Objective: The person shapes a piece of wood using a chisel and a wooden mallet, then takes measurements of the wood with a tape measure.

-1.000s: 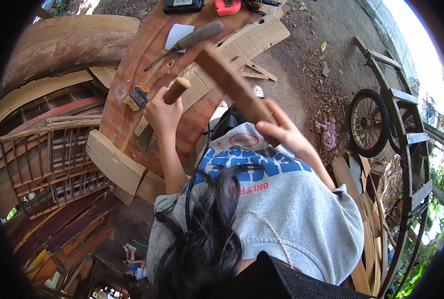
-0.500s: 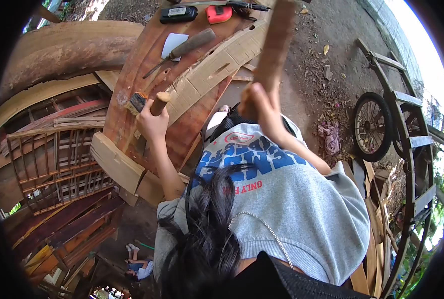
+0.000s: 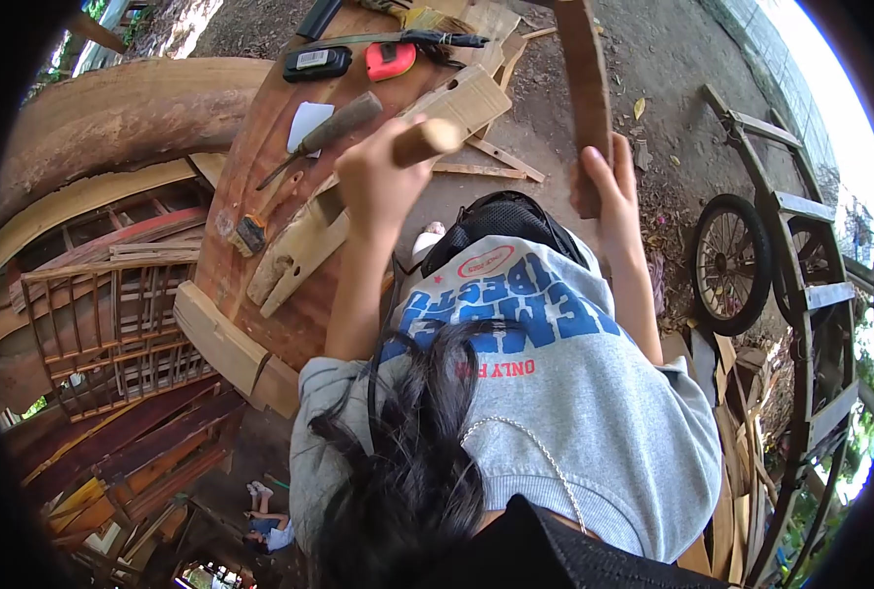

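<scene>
My left hand (image 3: 383,182) is closed around the wooden handle of a chisel (image 3: 427,142), its round butt facing me; most of the blade is hidden behind the hand. It is above a curved pale wood piece (image 3: 294,257) with cut slots, lying on the brown wooden table (image 3: 226,201); contact cannot be made out. To the right, my right hand (image 3: 613,182) grips the lower end of a thick flat length of wood (image 3: 584,83), raised upright and apart from the table. A brush (image 3: 248,236) and another wooden-handled tool with a thin metal shaft (image 3: 339,128) lie nearby.
At the table's far end are a black case (image 3: 316,64), a red tape measure (image 3: 391,61) and a white paper (image 3: 309,128). A spoked wheel (image 3: 731,263) and a wooden frame (image 3: 795,211) stand right. Stacked timber (image 3: 142,412) is at left. Another person (image 3: 270,525) is behind.
My left hand has moved up and right with the chisel. The curved wood piece has shifted toward the lower left. My right hand has swung outward to the right, still holding the length of wood.
</scene>
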Motion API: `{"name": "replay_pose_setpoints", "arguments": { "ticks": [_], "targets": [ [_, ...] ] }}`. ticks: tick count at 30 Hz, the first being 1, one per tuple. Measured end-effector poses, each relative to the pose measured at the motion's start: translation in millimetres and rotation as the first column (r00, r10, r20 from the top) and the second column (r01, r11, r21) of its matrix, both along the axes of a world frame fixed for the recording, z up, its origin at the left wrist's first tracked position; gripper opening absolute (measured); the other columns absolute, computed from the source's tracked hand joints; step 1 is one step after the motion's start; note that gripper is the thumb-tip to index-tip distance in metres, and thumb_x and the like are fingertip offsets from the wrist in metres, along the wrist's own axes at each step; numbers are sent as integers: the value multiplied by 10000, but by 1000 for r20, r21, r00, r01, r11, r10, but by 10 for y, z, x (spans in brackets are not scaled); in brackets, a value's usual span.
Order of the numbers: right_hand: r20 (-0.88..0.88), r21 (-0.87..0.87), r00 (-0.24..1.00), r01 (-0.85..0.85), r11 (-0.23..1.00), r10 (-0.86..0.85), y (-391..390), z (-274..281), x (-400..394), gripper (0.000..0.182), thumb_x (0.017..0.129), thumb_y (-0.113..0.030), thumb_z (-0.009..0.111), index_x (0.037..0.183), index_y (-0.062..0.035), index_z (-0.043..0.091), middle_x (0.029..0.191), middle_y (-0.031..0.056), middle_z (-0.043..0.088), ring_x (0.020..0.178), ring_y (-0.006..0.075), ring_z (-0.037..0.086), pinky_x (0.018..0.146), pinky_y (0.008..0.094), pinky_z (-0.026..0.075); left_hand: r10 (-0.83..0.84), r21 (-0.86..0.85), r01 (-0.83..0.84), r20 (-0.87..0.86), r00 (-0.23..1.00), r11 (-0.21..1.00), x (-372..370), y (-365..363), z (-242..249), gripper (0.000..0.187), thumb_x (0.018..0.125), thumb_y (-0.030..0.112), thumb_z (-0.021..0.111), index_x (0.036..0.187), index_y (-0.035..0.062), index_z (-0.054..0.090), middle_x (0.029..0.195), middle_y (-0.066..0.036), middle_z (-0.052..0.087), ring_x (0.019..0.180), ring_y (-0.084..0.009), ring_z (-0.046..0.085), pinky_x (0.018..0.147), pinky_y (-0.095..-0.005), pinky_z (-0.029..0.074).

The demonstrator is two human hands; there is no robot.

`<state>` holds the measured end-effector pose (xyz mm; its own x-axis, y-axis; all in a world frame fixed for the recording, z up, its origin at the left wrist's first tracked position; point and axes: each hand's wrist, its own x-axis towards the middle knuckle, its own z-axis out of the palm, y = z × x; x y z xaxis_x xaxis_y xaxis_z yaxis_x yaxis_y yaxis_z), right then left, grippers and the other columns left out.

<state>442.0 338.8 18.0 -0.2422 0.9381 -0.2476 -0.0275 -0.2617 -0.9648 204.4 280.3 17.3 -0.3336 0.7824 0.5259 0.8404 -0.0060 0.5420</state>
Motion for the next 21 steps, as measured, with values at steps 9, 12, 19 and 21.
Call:
{"name": "replay_pose_setpoints", "arguments": {
  "ticks": [9, 12, 19, 21],
  "targets": [
    [-251, 303, 838, 543, 783, -485, 492, 503, 1108, 285, 881, -265, 578, 1041, -106, 404, 744, 67, 536, 551, 118, 512, 460, 231, 410, -307, -180, 297, -33, 951, 938, 1179, 1029, -127, 68, 768, 182, 628, 779, 115, 626, 604, -95, 625, 536, -257, 633, 494, -367, 505],
    [-358, 359, 761, 648, 672, -542, 556, 507, 1253, 338, 883, -314, 567, 1082, -120, 373, 753, 75, 536, 581, 123, 524, 498, 250, 441, -260, -235, 247, -24, 965, 940, 1177, 1011, -235, 76, 776, 187, 620, 773, 110, 623, 601, -92, 627, 531, -258, 631, 489, -366, 503],
    [58, -237, 990, -114, 965, 132, -191, 111, 707, 561, 873, -383, 561, 1260, -44, 338, 901, 88, 558, 837, 117, 531, 692, 260, 419, -7, -197, 11, 17, 1000, 980, 1010, 953, -306, 58, 696, 179, 658, 723, 132, 637, 547, -119, 584, 549, -321, 608, 503, -411, 479],
    [202, -56, 973, 124, 991, -111, -135, 133, 733, 384, 888, -360, 532, 1111, -73, 407, 701, 39, 522, 549, 106, 498, 499, 236, 424, 58, -236, -63, -25, 998, 970, 885, 886, -339, 52, 681, 180, 666, 707, 138, 651, 549, -121, 584, 548, -329, 601, 502, -417, 467]
  ]
}}
